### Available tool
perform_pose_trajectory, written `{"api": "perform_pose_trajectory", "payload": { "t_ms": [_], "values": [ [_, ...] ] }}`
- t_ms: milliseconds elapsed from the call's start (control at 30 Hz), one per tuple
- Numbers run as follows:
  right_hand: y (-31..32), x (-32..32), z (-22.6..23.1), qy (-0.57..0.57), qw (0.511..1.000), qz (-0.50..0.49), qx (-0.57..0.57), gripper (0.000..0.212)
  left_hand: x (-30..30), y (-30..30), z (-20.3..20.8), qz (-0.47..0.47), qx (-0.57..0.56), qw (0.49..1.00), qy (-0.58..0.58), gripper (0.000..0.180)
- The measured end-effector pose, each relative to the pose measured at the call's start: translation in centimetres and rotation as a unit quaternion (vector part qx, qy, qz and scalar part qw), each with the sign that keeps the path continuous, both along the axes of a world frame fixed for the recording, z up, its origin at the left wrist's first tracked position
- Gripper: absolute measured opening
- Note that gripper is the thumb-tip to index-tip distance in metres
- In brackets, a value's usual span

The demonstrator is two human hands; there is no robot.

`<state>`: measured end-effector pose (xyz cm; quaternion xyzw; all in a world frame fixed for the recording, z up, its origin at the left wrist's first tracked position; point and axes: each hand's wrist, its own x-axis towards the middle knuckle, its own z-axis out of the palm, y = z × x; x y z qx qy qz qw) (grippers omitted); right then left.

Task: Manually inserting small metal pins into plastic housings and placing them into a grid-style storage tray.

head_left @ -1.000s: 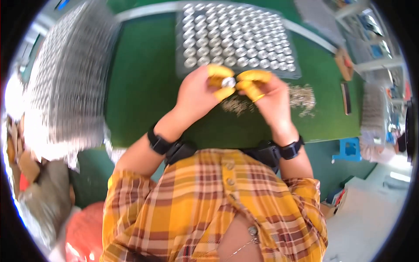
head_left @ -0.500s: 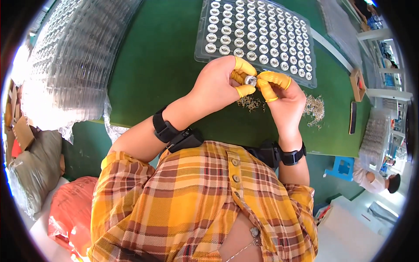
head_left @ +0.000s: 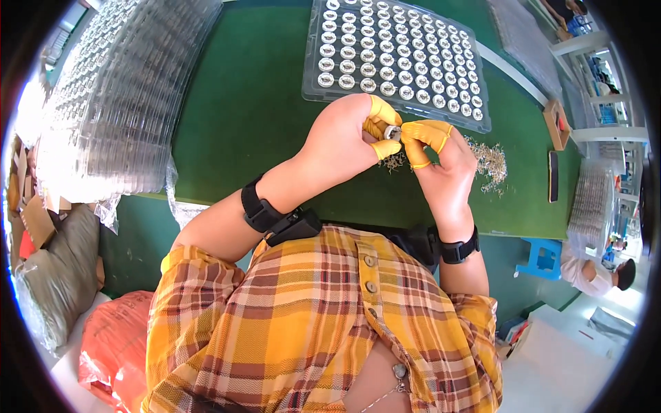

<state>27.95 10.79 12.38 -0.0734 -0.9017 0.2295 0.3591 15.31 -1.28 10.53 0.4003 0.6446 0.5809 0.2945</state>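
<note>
The scene is bright, with the strongest light at the left, where the stacked clear trays are washed out by white glare. Round silver parts give small reflections. Toward the outside, straight lines bend, and far-right details are soft.

A green table spreads beneath the fingers and out to either side of them, with a clear tray lying just beyond them and a tall, clear stack standing well to their left. On the green are 2 loose heaps of tiny bits: the small heap, partly hidden, shows just on the near side of the left fingers, and the larger heap spreads near the right fingers, to their right. Farther right of the fingers, toward the table's end, lie 1 black bar and 1 brown box.
</note>
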Motion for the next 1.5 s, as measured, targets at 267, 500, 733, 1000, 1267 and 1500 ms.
{"api": "perform_pose_trajectory", "payload": {
  "t_ms": [267,500,733,1000,1267,1500],
  "values": [
    [-0.4,0.8,-0.3,0.021,0.992,-0.007,-0.128,0.02,0.9,-0.2,-0.1,-0.013,0.033,0.999,-0.037,0.03],
    [0.2,0.6,0.3,-0.025,0.995,0.012,-0.1,0.019,0.6,0.3,0.9,-0.025,0.018,0.999,0.023,0.034],
    [0.2,0.5,0.9,-0.089,0.969,0.011,-0.23,0.016,-0.2,-0.2,0.7,-0.032,0.093,0.964,0.248,0.051],
    [3.4,-3.9,2.3,-0.236,0.936,0.068,-0.252,0.01,-2.8,-0.4,1.1,-0.035,-0.01,0.997,0.072,0.054],
    [13.1,-20.4,1.1,-0.286,0.953,-0.057,-0.08,0.03,-14.6,3.3,-0.1,0.141,-0.092,0.965,0.2,0.021],
    [12.3,-26.2,-1.5,-0.351,0.921,-0.17,-0.004,0.034,-20.5,7.3,0.1,0.162,-0.143,0.915,0.341,0.024]
  ]
}}
